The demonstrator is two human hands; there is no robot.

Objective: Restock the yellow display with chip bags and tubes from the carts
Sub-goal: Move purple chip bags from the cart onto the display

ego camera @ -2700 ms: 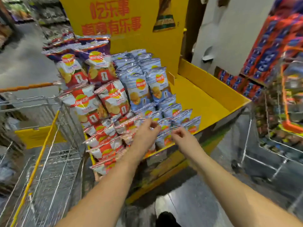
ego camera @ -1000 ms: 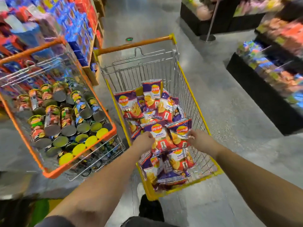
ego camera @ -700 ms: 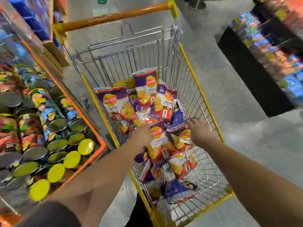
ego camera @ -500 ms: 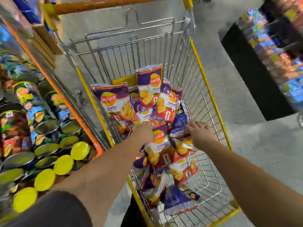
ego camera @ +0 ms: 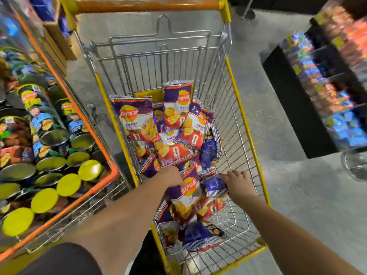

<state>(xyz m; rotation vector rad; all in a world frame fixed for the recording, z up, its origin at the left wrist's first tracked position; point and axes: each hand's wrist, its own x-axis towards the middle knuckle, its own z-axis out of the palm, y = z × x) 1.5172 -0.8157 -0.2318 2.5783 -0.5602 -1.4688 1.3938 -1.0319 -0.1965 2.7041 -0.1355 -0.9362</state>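
Underfoot, grey concrete floor (ego camera: 297,195) (shelves (ego camera: 325,92) rightward).

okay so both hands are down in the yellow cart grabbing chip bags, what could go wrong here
1. The left hand and right hand each grip a bag from a loose heap of chip bags; neighbouring bags may snag and spill.
2. Squeezing hard could crush the chips.
3. The orange cart of tubes sits close beside; a lifting elbow might bump it.
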